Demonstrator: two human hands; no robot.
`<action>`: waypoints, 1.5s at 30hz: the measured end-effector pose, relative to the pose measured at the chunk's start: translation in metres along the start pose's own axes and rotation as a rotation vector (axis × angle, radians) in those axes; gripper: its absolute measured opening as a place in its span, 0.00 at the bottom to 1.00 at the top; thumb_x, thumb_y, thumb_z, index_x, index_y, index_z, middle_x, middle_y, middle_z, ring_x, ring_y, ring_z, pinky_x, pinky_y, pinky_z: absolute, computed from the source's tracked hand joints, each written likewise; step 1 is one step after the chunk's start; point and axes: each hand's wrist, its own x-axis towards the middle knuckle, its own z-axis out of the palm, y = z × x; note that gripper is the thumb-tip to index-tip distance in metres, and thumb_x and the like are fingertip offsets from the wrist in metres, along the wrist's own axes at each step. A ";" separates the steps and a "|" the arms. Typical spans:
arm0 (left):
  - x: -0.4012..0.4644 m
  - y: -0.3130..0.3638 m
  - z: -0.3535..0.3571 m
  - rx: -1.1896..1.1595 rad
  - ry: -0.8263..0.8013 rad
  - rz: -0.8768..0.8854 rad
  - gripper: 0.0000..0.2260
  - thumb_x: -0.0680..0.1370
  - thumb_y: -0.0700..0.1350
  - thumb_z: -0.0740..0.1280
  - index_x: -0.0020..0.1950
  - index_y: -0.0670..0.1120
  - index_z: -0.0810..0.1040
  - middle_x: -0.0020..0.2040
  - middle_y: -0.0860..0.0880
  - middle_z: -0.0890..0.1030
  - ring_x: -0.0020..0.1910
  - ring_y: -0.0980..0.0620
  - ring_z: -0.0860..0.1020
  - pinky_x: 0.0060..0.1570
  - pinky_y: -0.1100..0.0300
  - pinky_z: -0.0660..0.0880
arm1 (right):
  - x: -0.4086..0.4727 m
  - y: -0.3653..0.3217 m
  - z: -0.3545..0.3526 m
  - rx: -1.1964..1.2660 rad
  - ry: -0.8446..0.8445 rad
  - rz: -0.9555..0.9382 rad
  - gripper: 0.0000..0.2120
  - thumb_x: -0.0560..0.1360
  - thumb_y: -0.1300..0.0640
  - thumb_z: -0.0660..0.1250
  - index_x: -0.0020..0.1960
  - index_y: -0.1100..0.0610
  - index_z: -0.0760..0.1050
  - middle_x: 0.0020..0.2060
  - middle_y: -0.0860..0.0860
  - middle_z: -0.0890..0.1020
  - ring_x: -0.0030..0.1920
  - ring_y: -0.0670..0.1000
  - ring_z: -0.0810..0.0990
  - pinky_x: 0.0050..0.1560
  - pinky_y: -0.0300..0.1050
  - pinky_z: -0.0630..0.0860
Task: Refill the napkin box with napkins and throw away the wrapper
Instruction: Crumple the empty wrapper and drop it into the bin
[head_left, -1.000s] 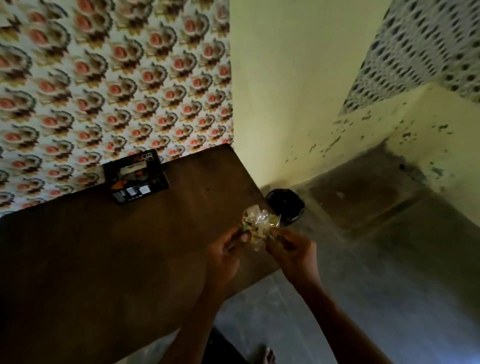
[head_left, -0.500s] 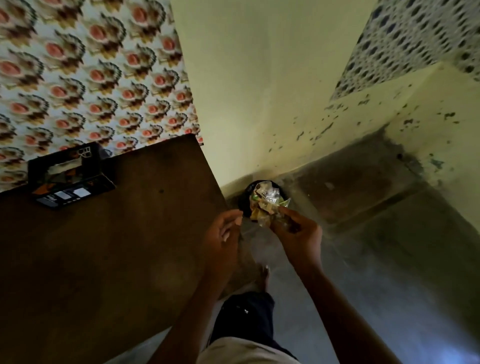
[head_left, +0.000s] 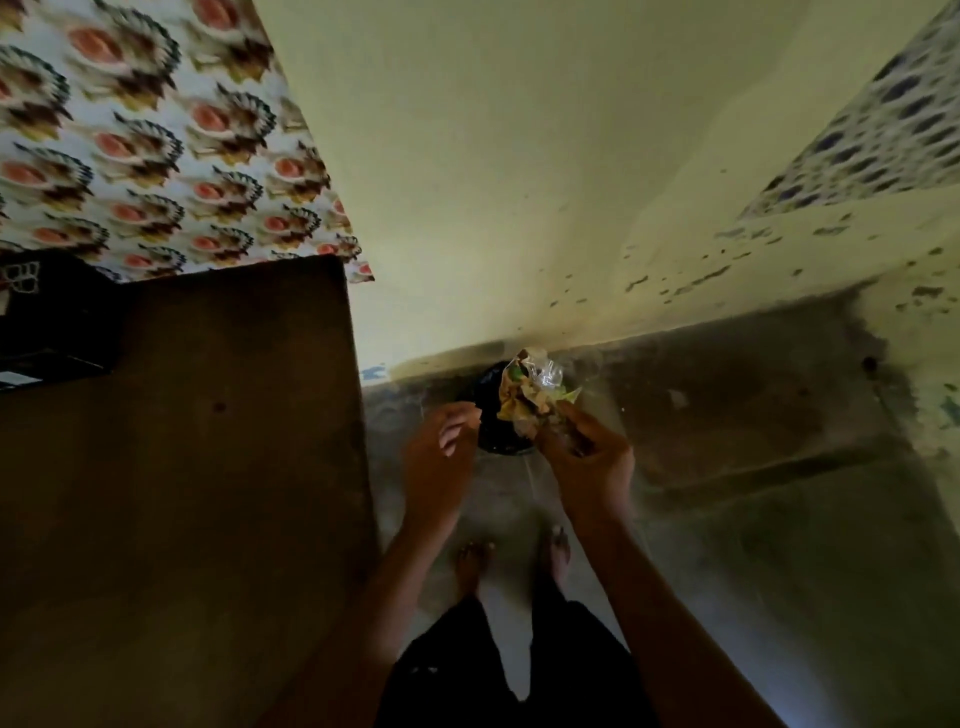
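Observation:
My right hand (head_left: 589, 462) is shut on a crumpled clear wrapper (head_left: 532, 387) with yellow and green print, held over a small black bin (head_left: 493, 431) on the floor by the wall. My left hand (head_left: 441, 457) hangs just left of the bin with loosely curled fingers and nothing in it. The dark napkin box (head_left: 47, 317) sits on the brown table (head_left: 182, 493) at the far left edge of the view, partly cut off.
The table's right edge runs beside my left arm. A yellow wall (head_left: 519, 182) meets the grey concrete floor (head_left: 753, 519) just behind the bin. My bare feet (head_left: 511, 561) stand on the floor below the bin. Patterned wallpaper (head_left: 130, 145) backs the table.
The view has swung right and down, away from the table. My left hand let go of the wrapper; my right hand carried it out over the black bin.

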 end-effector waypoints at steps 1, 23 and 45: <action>0.015 -0.008 0.013 0.006 0.021 -0.036 0.08 0.80 0.41 0.69 0.59 0.43 0.81 0.55 0.49 0.85 0.54 0.58 0.83 0.51 0.71 0.78 | 0.022 0.013 0.001 -0.025 -0.032 0.030 0.22 0.70 0.56 0.80 0.62 0.56 0.81 0.45 0.47 0.87 0.40 0.47 0.87 0.39 0.43 0.85; 0.277 -0.423 0.179 0.378 0.190 -0.479 0.35 0.72 0.47 0.67 0.78 0.43 0.61 0.74 0.41 0.69 0.74 0.42 0.69 0.73 0.45 0.68 | 0.348 0.430 0.174 -0.535 -0.430 0.129 0.10 0.75 0.53 0.74 0.50 0.59 0.83 0.38 0.48 0.80 0.39 0.48 0.77 0.32 0.32 0.70; 0.277 -0.469 0.190 0.445 0.444 -0.217 0.17 0.79 0.37 0.66 0.68 0.42 0.75 0.60 0.49 0.81 0.58 0.57 0.77 0.51 0.83 0.69 | 0.359 0.506 0.216 -0.749 -0.506 -0.032 0.13 0.78 0.53 0.59 0.48 0.62 0.75 0.38 0.57 0.75 0.36 0.60 0.77 0.34 0.47 0.69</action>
